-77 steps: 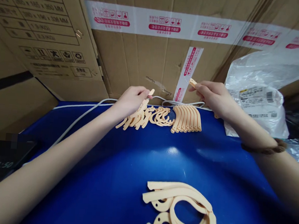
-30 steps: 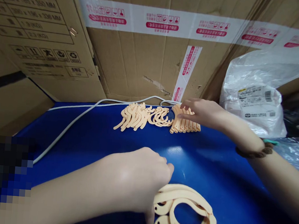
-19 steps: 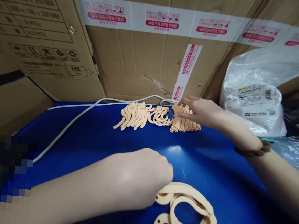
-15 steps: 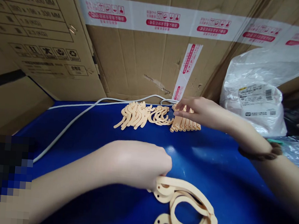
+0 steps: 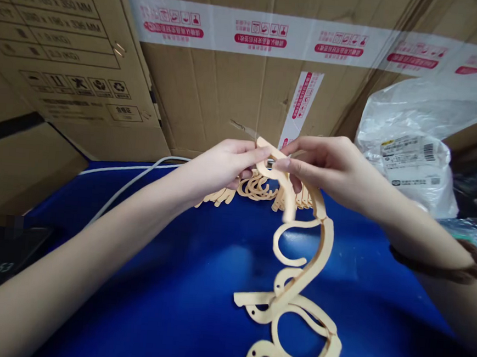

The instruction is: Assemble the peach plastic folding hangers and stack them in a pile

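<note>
Now, in the head view, both hands are pinching the pale jointed frame (image 5: 326, 246) near its upper end: the left hand (image 5: 233, 164) has its thumb on the tip, and the right hand (image 5: 332, 166) grips just beside. The frame hangs down above the blue table (image 5: 163, 299), in front of the loose parts (image 5: 258, 185). I cannot tell if it touches the second frame (image 5: 327, 353) lying below. For good work, I think, both thumbs should press gently and evenly, without twisting the thin curve.
</note>
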### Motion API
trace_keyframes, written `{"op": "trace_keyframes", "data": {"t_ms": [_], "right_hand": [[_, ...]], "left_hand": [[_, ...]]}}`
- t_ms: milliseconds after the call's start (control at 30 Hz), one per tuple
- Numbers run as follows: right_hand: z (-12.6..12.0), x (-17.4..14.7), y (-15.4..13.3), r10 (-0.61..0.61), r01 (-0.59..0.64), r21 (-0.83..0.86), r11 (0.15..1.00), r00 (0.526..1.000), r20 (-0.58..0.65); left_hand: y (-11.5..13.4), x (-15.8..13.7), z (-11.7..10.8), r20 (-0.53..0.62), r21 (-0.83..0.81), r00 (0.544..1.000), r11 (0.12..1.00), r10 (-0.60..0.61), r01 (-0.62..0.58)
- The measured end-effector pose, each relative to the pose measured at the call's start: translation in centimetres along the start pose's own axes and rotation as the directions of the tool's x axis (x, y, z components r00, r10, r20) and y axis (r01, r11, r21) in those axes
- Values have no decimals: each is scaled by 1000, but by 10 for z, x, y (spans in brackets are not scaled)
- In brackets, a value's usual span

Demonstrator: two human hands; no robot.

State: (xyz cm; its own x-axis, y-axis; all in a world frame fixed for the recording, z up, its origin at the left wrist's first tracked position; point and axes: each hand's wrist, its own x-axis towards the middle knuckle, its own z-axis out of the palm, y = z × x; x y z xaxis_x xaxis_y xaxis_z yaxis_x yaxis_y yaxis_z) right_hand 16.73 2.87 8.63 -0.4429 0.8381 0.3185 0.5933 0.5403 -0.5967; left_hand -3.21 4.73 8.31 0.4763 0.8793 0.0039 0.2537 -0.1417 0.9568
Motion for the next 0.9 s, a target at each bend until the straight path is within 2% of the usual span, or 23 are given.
{"op": "trace_keyframes", "data": {"t_ms": [67, 133, 200, 233, 267, 333, 400, 433, 500, 567, 600, 667, 733, 800, 833, 900], "right_hand": [[2, -1, -2, -111, 80, -277, 958, 989, -97], [5, -2, -5, -200, 114, -546, 830, 975, -100], [7, -2, -6, -204, 138, -650, 747, 979, -27], [7, -1, -6, -197, 152, -649, 746, 980, 3], [5, 0, -5, -189, 165, -612, 773, 982, 26], [-1, 2, -2, -158, 168, -424, 890, 986, 59], [-9, 5, 4, -67, 76, -97, 992, 994, 90], [-13, 7, 7, -1, -8, 80, 997, 994, 107], [-19, 10, 12, 127, -158, 328, 931, 985, 114], [-21, 13, 16, 230, -243, 459, 854, 969, 85], [-20, 14, 17, 270, -266, 506, 821, 961, 66], [-18, 15, 17, 330, -294, 590, 752, 943, 49], [-17, 15, 14, 371, -305, 665, 682, 928, 45], [-17, 14, 9, 406, -278, 728, 627, 914, -1], [-17, 13, 7, 422, -248, 749, 615, 905, -47], [-17, 12, 4, 456, -173, 766, 619, 873, -172]], "left_hand": [[1, 0, 2, -74, 84, 993, 993, 89, -82], [1, -1, 3, -115, 254, 969, 950, 217, -183], [1, -2, 2, -130, 500, 927, 830, 353, -246], [1, -3, 1, -129, 613, 904, 749, 407, -250], [1, -3, 0, -125, 705, 887, 669, 445, -237], [-1, -1, -5, -119, 811, 864, 550, 489, -200], [-6, 4, -15, -137, 829, 862, 533, 488, -170], [-10, 8, -21, -144, 811, 878, 563, 456, -159], [-21, 16, -34, -178, 715, 926, 691, 332, -110], [-34, 24, -45, -163, 692, 957, 720, 238, -61], [-41, 26, -49, -164, 705, 973, 709, 164, 0], [-53, 29, -53, -197, 783, 975, 614, 98, 96], [-61, 28, -53, -248, 847, 962, 509, 116, 157], [-61, 26, -50, -298, 873, 932, 455, 206, 178], [-58, 25, -47, -311, 870, 916, 464, 254, 167], [-47, 22, -39, -296, 807, 918, 583, 264, 92]]}}
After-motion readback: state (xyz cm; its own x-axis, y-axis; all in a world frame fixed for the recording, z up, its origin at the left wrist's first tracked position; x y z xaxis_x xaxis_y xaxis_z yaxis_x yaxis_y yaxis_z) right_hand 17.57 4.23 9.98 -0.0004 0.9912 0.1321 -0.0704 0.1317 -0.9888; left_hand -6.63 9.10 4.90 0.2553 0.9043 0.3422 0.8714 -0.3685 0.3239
